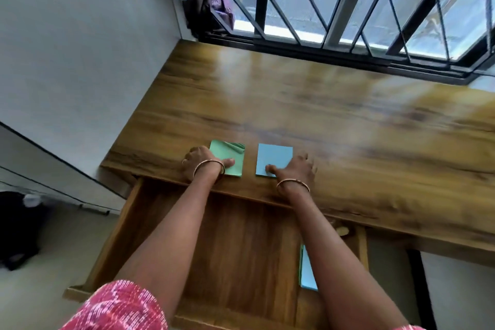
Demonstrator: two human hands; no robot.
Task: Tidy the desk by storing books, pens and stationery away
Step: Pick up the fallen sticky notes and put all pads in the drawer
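Head camera looks steeply down (wide-angle) over the desk (pixel 294 104).

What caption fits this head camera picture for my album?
Left hand holds green pad, right hand touches blue pad, drawer open below.

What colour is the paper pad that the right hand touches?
Light blue. The paper pad at the right hand shows best in the head view.

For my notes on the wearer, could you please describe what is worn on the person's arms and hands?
The left hand wears a thin gold-coloured bangle at the wrist and, it seems, a finger ring. The right hand wears a matching bangle. The forearms are bare; a pink sleeve with a white pattern covers the left upper arm.
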